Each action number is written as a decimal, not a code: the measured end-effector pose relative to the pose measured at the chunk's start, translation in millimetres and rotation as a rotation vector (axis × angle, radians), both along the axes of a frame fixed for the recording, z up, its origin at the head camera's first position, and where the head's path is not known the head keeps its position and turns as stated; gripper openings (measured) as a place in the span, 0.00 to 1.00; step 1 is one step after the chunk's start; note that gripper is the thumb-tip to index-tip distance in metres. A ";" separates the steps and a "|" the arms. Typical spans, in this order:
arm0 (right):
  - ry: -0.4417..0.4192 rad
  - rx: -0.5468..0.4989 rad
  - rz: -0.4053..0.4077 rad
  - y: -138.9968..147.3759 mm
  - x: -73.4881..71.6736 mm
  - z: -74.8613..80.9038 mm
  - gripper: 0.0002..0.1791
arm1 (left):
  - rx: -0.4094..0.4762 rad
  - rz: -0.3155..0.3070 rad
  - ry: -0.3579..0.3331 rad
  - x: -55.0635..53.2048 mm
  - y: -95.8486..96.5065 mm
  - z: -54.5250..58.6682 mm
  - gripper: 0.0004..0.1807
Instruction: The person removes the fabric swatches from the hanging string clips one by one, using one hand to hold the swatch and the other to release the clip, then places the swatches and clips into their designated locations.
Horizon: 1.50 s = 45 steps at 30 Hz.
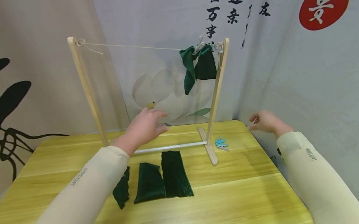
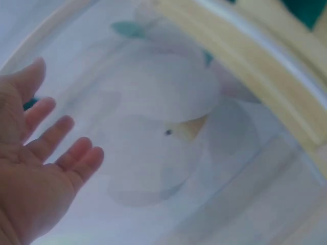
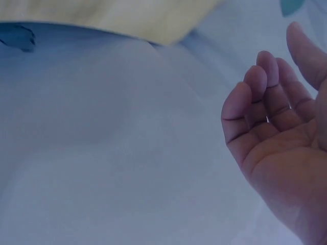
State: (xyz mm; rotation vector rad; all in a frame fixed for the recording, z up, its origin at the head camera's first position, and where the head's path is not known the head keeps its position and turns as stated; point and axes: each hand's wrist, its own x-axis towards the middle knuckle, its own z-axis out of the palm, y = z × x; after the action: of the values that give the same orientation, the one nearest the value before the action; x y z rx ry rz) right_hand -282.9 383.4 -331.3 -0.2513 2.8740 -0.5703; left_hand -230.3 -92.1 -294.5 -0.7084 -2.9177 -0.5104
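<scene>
The work in hand looks like hanging dark green cloth on a string line point(image 1: 134, 47), and this seems to be a pause between pieces rather than a hold on any one. Both hands are free of any load: the left hand point(image 1: 146, 126) hovers above the table between the two uprights, its fingers apart, while the right hand point(image 1: 266, 121) hangs out by the table's right edge, fingers loosely bent around nothing. What look like two hung cloths point(image 1: 205, 64) are bunched at the right end of the line, with pale clips point(image 1: 198, 47) at their tops. Three loose cloths point(image 1: 176, 173) lie on the table point(image 1: 240, 200) in front of the frame, the leftmost partly covered by the left sleeve point(image 1: 102, 184). A further hanging would likely call for one hand to lift a cloth by its top edge and the other to take one of the blue and grey pegs point(image 1: 220, 141) (they sit just outside the right foot point(image 1: 212, 154), on the right hand's side). The line is bare from the left post point(image 1: 86, 88) to the cloths, so room lies there; the right post point(image 1: 218, 86) crowds the clipped end, and the white crossbar point(image 1: 170, 147) runs low between the posts, behind the loose cloths.
</scene>
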 end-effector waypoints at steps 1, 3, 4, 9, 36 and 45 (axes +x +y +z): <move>0.010 0.009 0.002 0.2 -0.8 6.7 0.29 | 0.041 -0.004 0.002 -2.4 1.9 7.6 0.31; 0.031 0.027 0.010 -0.1 -2.6 19.9 0.28 | 0.141 -0.024 0.004 -6.6 6.7 21.1 0.32; 0.036 0.034 0.009 -1.2 -3.0 26.6 0.28 | 0.193 -0.033 0.009 -8.4 10.0 27.1 0.33; 0.069 0.060 0.002 -7.8 -4.6 59.8 0.28 | 0.476 -0.056 0.026 -14.8 29.2 54.8 0.39; 0.341 0.018 -0.039 -88.8 -6.7 204.3 0.26 | 0.836 0.037 -0.085 -42.5 74.1 102.9 0.35; 0.589 -0.077 -0.030 -153.2 4.9 240.4 0.28 | 0.851 0.047 -0.007 -44.0 86.8 109.0 0.32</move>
State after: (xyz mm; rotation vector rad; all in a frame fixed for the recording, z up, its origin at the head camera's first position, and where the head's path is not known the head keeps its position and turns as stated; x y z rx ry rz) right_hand -277.9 230.2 -90.9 -0.4564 3.4259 -0.7134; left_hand -274.2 -5.3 -185.5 -0.4894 -2.3338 -1.5799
